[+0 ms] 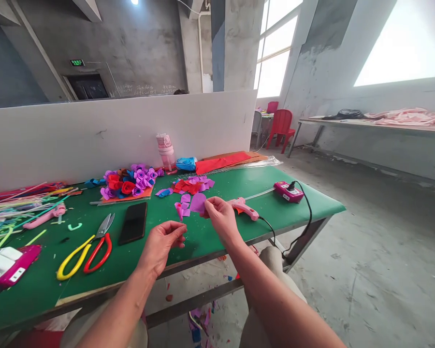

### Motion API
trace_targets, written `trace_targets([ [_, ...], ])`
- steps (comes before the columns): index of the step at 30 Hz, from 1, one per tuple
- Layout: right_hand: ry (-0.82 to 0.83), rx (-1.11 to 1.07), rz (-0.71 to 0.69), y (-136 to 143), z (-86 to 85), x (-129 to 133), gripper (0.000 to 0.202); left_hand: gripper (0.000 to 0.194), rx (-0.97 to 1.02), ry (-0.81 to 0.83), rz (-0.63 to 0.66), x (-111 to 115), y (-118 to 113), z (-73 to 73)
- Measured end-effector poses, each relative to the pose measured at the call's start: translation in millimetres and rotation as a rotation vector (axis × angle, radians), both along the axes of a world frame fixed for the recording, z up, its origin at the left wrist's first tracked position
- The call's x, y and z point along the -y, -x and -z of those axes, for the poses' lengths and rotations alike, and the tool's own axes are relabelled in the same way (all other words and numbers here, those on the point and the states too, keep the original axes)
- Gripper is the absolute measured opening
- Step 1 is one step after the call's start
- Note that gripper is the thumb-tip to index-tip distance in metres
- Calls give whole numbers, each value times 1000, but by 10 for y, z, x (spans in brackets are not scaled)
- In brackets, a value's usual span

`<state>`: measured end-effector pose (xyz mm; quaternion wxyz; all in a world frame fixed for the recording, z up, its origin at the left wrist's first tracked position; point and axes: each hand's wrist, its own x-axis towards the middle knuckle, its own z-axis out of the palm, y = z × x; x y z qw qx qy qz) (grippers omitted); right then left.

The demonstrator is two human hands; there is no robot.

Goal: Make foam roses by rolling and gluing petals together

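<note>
My right hand [219,215] pinches a rounded purple paper petal [197,203] by its right edge, above the green table. My left hand [166,241] is closed, thumb against fingertips, near the table's front edge. Just above those fingertips stands a small rolled purple-pink paper bud [180,210], which seems to rise from the left hand's pinch; its stem is barely visible. Loose purple petals [185,199] lie behind the bud. A pink glue gun [244,208] lies right of my right hand, its cord trailing off the front edge.
Finished paper flowers [130,182] and a petal pile [193,184] lie farther back. Scissors [101,237], a black phone [133,223], and pipe-cleaner-like stems [7,212] are leftward. A magenta power strip [288,192] sits right; a pink bottle [166,153] stands by the white partition [123,125].
</note>
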<state>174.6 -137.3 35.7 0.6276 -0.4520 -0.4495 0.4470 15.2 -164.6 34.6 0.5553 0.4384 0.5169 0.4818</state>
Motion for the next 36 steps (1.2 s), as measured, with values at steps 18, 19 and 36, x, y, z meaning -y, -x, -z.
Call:
trace_targets([
  [18, -30, 343, 72, 85, -65, 108, 19, 35, 93, 11, -22, 20, -95, -15],
  [19, -34, 354, 73, 85, -69, 113, 19, 35, 95, 13, -21, 23, -99, -20],
  [36, -8, 199, -36, 151, 9, 94, 18, 40, 38, -29, -55, 4, -130, 19],
])
